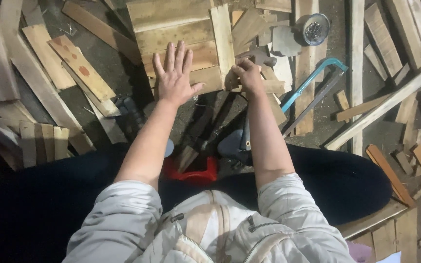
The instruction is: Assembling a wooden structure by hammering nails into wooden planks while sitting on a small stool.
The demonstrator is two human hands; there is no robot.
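Hands on a slatted panel among scrap wood

The left hand [174, 78] lies flat on the wooden panel [181, 39], fingers spread and released, palm pressing the near edge of the lowest slat. The panel sits on the floor straight ahead of the person, made of several pale horizontal slats with one upright batten [222, 39] across their right ends.

The right hand [247, 75] is clenched at the panel's lower right corner, just beside the foot of the batten, fingers curled down onto the wood. Whether it pinches something small I cannot tell; the fingertips are hidden.

A hammer head [264, 57] shows dimly just past the right hand, partly covered by offcuts. Right of that hand a hacksaw [313, 83] with a blue frame lies slanting across a plank. Further off, near the top, stands a round tin [315, 28] with small metal pieces inside.

Loose boards and strips lie all around on the dark floor, including a stained board [81, 65] well to the left. A red object [193, 170] sits between the person's knees, and the sleeves are pale grey, pushed up the forearms
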